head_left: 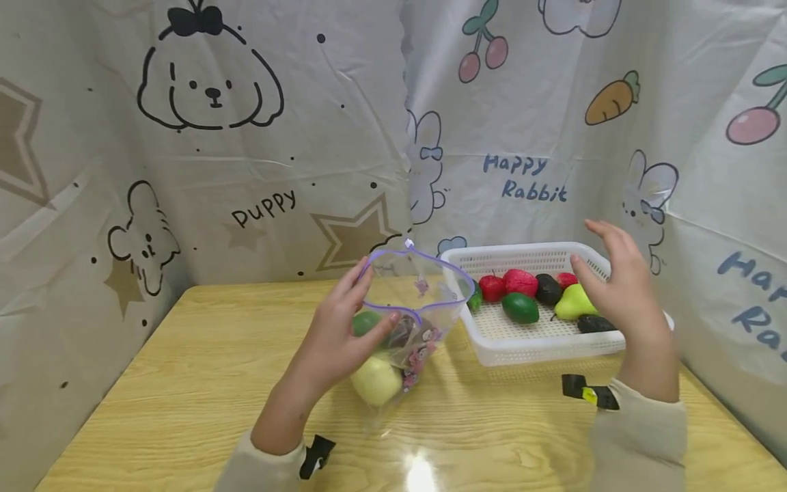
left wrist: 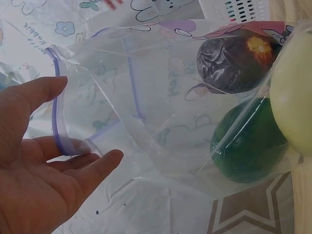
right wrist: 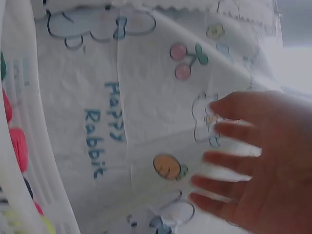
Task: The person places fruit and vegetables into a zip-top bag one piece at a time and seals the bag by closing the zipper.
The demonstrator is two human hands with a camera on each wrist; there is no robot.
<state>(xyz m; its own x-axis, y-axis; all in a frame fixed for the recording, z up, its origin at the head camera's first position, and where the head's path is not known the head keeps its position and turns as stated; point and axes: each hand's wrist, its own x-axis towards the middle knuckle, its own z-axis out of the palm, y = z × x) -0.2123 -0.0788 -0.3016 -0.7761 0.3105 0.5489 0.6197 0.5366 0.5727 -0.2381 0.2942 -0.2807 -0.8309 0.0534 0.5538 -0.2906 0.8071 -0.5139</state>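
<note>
My left hand (head_left: 344,328) holds a clear zip bag (left wrist: 161,112) by its purple-edged mouth, with the rim running between thumb and fingers in the left wrist view. The mouth gapes wide. Inside the bag are a pale yellow-green round fruit (head_left: 376,380), a green fruit (left wrist: 248,141) and a dark purple wrinkled one (left wrist: 234,63). The bag's base is on the table. Raised over the right end of a white basket (head_left: 541,348), my right hand (head_left: 624,287) has its fingers spread and carries nothing.
In the basket lie red fruits (head_left: 520,281), a green avocado-shaped fruit (head_left: 520,308), a yellow-green pear (head_left: 574,303) and dark pieces (head_left: 548,290). The wooden table (head_left: 203,383) is backed by printed cloth (head_left: 344,143) on the far side and both sides.
</note>
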